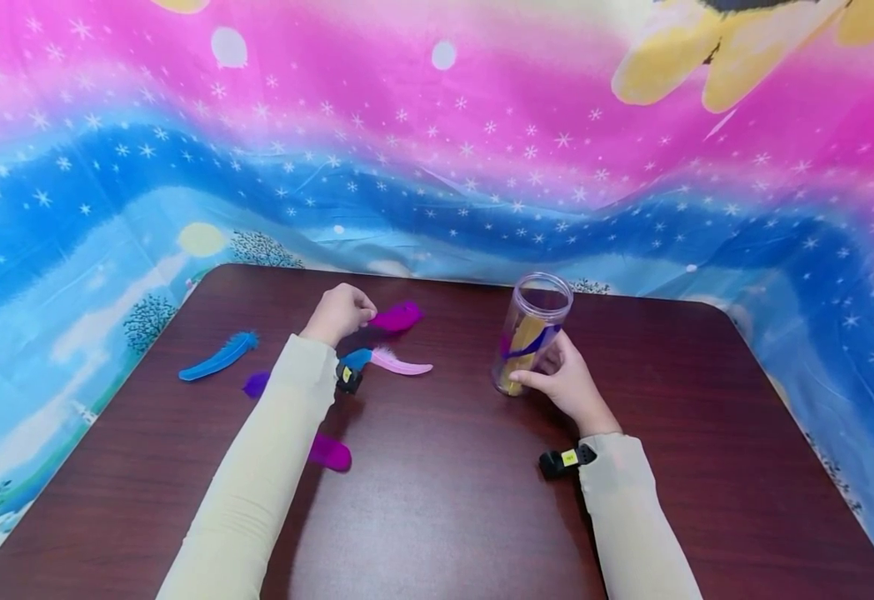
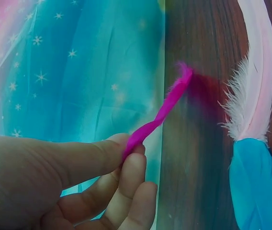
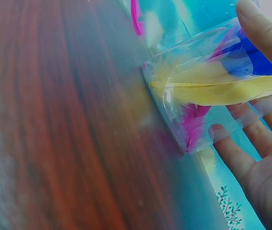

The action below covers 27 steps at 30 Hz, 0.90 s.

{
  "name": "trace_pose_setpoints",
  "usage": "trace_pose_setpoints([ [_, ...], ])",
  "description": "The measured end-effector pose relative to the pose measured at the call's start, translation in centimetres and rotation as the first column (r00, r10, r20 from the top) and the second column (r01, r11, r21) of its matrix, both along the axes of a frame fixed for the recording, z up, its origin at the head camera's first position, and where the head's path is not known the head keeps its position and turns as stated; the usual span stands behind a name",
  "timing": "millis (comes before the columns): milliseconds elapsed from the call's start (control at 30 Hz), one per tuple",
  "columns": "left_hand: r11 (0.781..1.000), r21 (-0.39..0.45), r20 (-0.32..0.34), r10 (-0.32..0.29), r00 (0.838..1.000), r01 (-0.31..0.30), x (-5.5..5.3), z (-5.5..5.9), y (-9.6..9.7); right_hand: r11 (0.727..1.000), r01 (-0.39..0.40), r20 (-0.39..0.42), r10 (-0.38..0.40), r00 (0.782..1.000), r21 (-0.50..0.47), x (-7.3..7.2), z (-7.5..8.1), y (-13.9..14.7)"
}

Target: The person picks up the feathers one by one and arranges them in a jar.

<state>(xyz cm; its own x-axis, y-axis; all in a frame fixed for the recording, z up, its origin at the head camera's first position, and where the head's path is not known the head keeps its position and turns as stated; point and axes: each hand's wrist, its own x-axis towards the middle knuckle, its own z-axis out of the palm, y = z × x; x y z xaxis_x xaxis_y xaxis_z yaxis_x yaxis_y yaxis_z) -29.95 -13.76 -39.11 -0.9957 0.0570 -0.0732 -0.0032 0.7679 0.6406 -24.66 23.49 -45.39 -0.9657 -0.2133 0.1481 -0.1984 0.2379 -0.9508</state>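
Note:
My left hand point(image 1: 341, 312) pinches a magenta feather point(image 1: 399, 317) between thumb and fingertips near the back of the table. The left wrist view shows that feather point(image 2: 167, 105) nearly edge-on, its fluffy tip pointing away from the hand. On the right, my right hand point(image 1: 567, 379) grips a clear jar point(image 1: 542, 317) low on its side, thumb in front and fingers behind. The jar stands upright with its mouth uncovered. Inside it are a yellow feather point(image 3: 212, 91), a dark blue feather point(image 3: 251, 52) and some magenta point(image 3: 193, 124) near the base.
Below the left hand, a pink feather point(image 1: 404, 364) overlaps a blue one point(image 1: 357, 359). Another blue feather point(image 1: 217, 358) lies further left. The left sleeve partly covers a purple feather point(image 1: 256, 384) and a magenta one point(image 1: 330, 452). A patterned cloth point(image 1: 422, 192) hangs behind the table point(image 1: 444, 500).

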Motion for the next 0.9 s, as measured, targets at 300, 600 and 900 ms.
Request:
trace_pose_setpoints([
  [300, 0.999, 0.032, -0.017, 0.012, 1.0, -0.011, 0.2, 0.1, 0.2, 1.0, -0.005, 0.004, 0.005, 1.0, 0.005, 0.1, 0.0, 0.0],
  [600, 0.998, 0.062, -0.058, -0.019, 0.998, 0.023, 0.5, 0.6, 0.7, 1.0, -0.006, -0.022, 0.006, 1.0, 0.011, 0.0, -0.1, 0.1],
  [900, 0.993, 0.108, -0.068, -0.033, 0.997, 0.04, 0.6, 1.1, 1.1, 1.0, 0.001, 0.0, -0.001, 1.0, 0.016, 0.0, 0.1, 0.0],
])
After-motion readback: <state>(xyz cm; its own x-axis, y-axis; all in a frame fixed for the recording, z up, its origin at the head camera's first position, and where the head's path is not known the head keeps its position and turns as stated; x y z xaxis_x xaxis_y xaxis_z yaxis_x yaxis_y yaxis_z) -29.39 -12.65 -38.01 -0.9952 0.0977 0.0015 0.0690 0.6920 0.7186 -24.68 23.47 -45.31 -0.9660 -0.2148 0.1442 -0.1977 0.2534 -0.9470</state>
